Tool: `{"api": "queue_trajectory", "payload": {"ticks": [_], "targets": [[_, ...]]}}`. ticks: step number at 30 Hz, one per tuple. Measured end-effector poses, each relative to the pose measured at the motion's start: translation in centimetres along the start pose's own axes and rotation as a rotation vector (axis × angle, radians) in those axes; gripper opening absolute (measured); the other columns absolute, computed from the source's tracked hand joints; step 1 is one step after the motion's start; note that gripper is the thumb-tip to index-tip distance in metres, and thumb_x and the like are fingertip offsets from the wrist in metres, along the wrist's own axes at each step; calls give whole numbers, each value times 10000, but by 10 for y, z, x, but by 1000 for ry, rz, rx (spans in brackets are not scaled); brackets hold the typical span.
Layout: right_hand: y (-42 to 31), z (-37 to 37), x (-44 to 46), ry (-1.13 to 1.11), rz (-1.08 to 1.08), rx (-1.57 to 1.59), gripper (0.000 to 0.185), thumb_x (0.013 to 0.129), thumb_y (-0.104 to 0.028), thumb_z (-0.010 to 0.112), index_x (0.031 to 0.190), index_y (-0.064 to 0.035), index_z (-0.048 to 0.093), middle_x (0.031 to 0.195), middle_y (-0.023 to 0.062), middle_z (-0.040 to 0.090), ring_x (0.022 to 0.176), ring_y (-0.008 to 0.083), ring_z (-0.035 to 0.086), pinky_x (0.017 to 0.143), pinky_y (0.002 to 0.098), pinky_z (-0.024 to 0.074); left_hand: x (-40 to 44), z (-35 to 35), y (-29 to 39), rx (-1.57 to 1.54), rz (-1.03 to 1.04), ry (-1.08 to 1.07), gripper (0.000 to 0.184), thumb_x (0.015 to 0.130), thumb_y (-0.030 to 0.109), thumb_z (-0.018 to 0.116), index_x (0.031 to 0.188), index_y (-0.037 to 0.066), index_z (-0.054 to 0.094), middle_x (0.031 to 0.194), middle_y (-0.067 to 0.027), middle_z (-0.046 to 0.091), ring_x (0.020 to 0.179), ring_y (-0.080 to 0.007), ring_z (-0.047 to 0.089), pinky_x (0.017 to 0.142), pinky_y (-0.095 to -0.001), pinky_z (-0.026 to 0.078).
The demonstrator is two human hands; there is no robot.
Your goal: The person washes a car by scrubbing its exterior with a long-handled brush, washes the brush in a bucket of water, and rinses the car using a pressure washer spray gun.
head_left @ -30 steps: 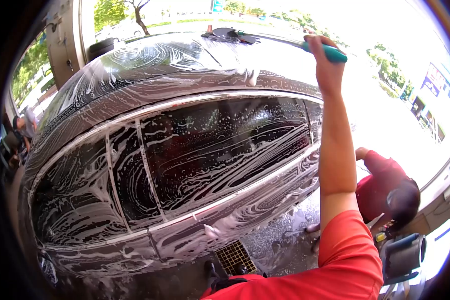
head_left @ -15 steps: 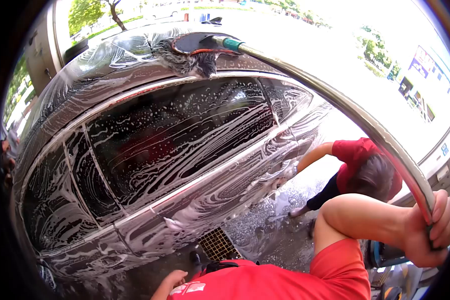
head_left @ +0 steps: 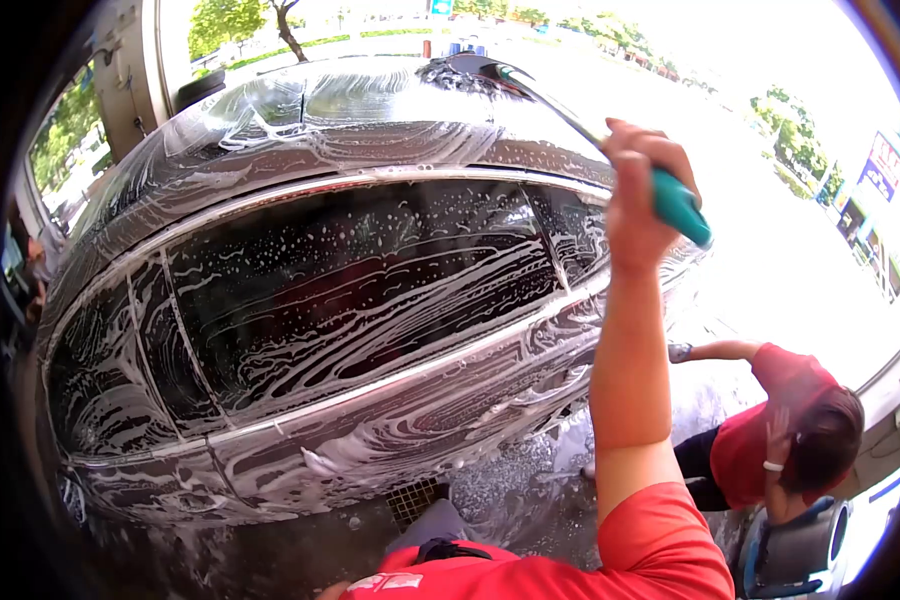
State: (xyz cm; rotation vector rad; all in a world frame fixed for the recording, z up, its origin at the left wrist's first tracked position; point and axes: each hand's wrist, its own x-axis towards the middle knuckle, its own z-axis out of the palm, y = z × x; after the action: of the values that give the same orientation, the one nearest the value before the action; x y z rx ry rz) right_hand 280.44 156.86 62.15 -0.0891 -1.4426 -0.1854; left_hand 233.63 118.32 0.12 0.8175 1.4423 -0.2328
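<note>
A soapy car (head_left: 300,420) with dark windows fills the left and middle of the head view. Far out on its roof rests the dark, shaggy head of a long-handled car wash mop (head_left: 460,72). My right hand (head_left: 642,195), arm stretched up and forward, is closed round the mop's metal pole; the green end of the handle sticks out behind the fist. Of my left hand (head_left: 332,592) only a sliver shows at the bottom edge by my red shirt, its fingers hidden.
A co-worker in a red shirt (head_left: 790,420) bends beside the car at right, one arm reaching toward it. Behind them stands a dark bin-like container (head_left: 795,545). A floor grate (head_left: 415,500) lies on the wet ground. A pillar (head_left: 130,75) rises at upper left.
My right hand has swung from the lower right up and forward, pushing the mop head farther across the roof. My left hand has nearly dropped from view. The co-worker has shifted right, away from the car.
</note>
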Motion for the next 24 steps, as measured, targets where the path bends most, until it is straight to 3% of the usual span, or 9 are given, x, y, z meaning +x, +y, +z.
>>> {"api": "queue_trajectory", "payload": {"ticks": [2, 6, 12, 14, 20, 21, 22, 24], "targets": [[59, 21, -10, -135, 96, -122, 198, 773, -115, 795, 792, -31, 617, 763, 56, 632, 696, 125, 571, 618, 266, 469, 1, 11, 11, -49, -54, 6, 330, 951, 362, 556, 1092, 72, 627, 665, -58, 610, 465, -150, 520, 438, -328, 452], [171, 16, -14, -163, 127, -241, 208, 781, -134, 802, 772, -38, 618, 724, 40, 633, 660, 93, 557, 605, 252, 468, 31, 28, 69, -151, -35, 19, 321, 951, 364, 554, 1064, 72, 626, 662, -56, 607, 471, -148, 521, 439, -328, 450], [239, -79, 18, -46, 187, -332, 141, 807, -112, 769, 756, -30, 667, 713, 9, 660, 658, 58, 564, 611, 221, 468, 52, 46, 153, -279, 81, 12, 312, 952, 367, 551, 1024, 72, 624, 657, -54, 602, 481, -146, 523, 441, -328, 447], [268, -111, 34, -39, 241, -437, 211, 807, -212, 773, 754, -32, 676, 675, 2, 647, 642, 59, 556, 608, 234, 468, 55, 52, 180, -313, 130, 7, 310, 953, 368, 551, 1010, 72, 623, 656, -53, 600, 484, -145, 523, 442, -328, 446], [257, -153, 54, -123, 280, -716, 197, 824, -206, 762, 780, -28, 690, 718, -2, 650, 653, 72, 574, 624, 231, 466, 54, 40, 233, -243, 97, 34, 314, 954, 381, 547, 973, 76, 617, 647, -48, 591, 492, -139, 518, 444, -322, 441], [240, -155, 59, -130, 281, -715, 197, 824, -206, 762, 780, -28, 690, 718, -2, 650, 653, 72, 574, 624, 231, 466, 52, 41, 245, -185, 53, 41, 321, 955, 393, 545, 963, 79, 612, 642, -46, 586, 493, -134, 513, 446, -317, 438], [219, -157, 62, -128, 353, -689, 324, 837, -327, 722, 979, -46, 648, 893, 100, 669, 821, 173, 626, 712, 339, 497, 34, 47, 268, -125, 14, 71, 337, 955, 405, 541, 1017, 84, 628, 653, -48, 597, 482, -131, 502, 449, -309, 440], [191, -180, 66, -52, 207, -444, 214, 824, -219, 748, 873, -25, 672, 786, 46, 654, 707, 111, 602, 639, 276, 482, 6, 63, 309, -64, 28, 70, 355, 947, 398, 552, 1073, 78, 642, 680, -54, 621, 491, -126, 516, 459, -303, 445]]}}
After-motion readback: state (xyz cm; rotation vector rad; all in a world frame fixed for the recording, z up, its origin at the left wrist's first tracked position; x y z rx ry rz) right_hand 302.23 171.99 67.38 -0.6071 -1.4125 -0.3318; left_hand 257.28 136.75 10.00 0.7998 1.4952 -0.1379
